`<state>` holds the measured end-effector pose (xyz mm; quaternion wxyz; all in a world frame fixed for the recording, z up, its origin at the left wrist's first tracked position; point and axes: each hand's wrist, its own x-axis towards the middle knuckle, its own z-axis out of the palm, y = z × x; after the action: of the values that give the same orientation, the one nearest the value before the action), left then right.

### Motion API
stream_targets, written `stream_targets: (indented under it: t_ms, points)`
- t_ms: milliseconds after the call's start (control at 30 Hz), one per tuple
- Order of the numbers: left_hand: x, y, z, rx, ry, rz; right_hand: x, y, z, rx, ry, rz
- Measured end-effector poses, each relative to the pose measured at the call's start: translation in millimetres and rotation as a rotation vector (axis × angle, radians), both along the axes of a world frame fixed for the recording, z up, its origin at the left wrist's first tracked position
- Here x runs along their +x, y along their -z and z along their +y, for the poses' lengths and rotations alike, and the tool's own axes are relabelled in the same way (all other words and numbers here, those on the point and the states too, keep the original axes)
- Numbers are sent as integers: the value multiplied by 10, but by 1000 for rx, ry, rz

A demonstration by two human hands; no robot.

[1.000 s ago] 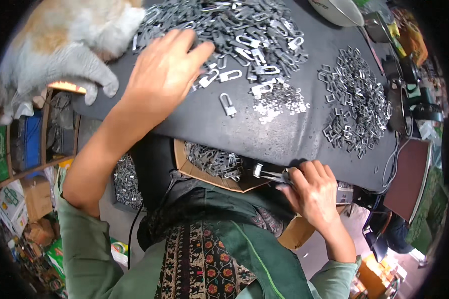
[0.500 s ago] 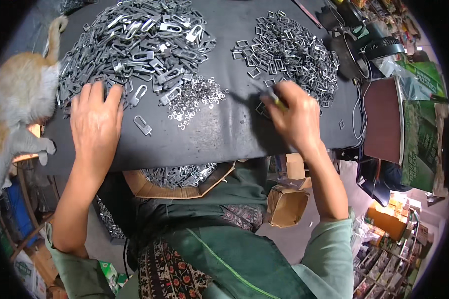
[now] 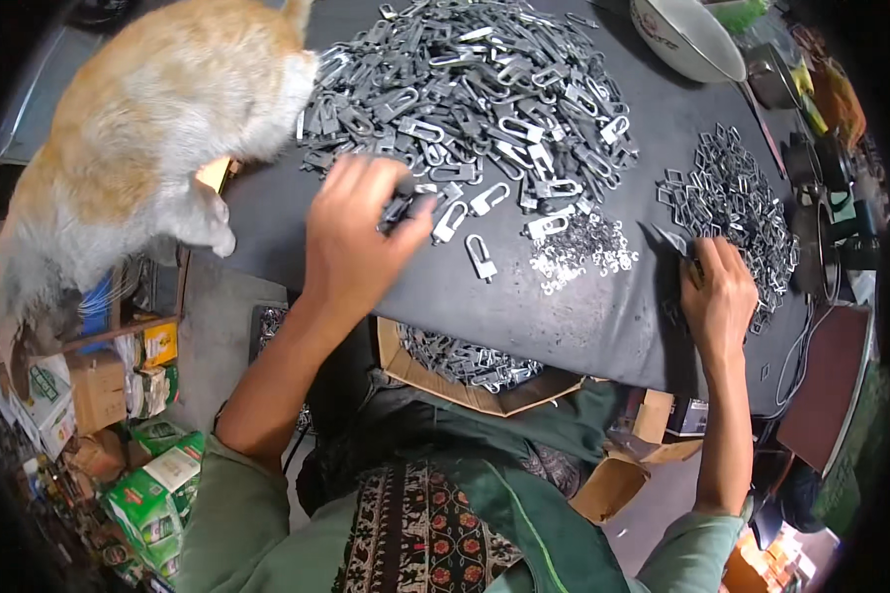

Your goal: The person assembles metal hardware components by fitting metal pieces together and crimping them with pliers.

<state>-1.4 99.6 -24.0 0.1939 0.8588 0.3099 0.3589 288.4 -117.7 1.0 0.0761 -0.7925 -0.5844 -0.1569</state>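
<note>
My left hand (image 3: 351, 222) is raised over the near left edge of a large pile of oblong, looped metal clasps (image 3: 485, 89). Several dark clasps (image 3: 402, 205) are gathered between its thumb and fingers. Some single clasps (image 3: 481, 259) lie apart, to the right of that hand. My right hand (image 3: 722, 292) is closed around a tool with a pointed silver tip (image 3: 670, 239) and a dark and yellow grip; its exact kind is hidden. Just beyond it spreads a heap of small rectangular metal rings (image 3: 732, 188). Between the hands sits a patch of tiny silver C-shaped pieces (image 3: 588, 247).
An orange and white cat (image 3: 178, 109) stands at the table's left edge. A white bowl (image 3: 687, 40) and dark round objects (image 3: 811, 188) stand at the far right. Below the front edge, a cardboard box (image 3: 391, 351) holds more metal pieces. Cables hang at the right edge.
The view has shifted left, bringing more of the cat and the bowl into sight. My left hand has lifted from the clasp pile with several clasps in it. The right hand still grips the tool.
</note>
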Motion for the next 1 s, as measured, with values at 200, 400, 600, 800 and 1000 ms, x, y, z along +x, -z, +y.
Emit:
stream_targets:
  t_ms: [200, 400, 600, 800, 1000]
  points:
    - [97, -71, -92, 185, 79, 313, -356, -146, -114, -122, -117, 149]
    - [137, 5, -77, 321, 62, 296, -439, -112, -183, -114, -126, 157]
    - [191, 6, -52, 143, 1, -49, -428, -178, -280, -163, -98, 208]
    - [179, -165, 141, -1017, 133, -939, -457, -156, -236, -128, -94, 183]
    - [-9, -262, 41, -1539, 336, -1002, -446, -178, -239, -193, -122, 194]
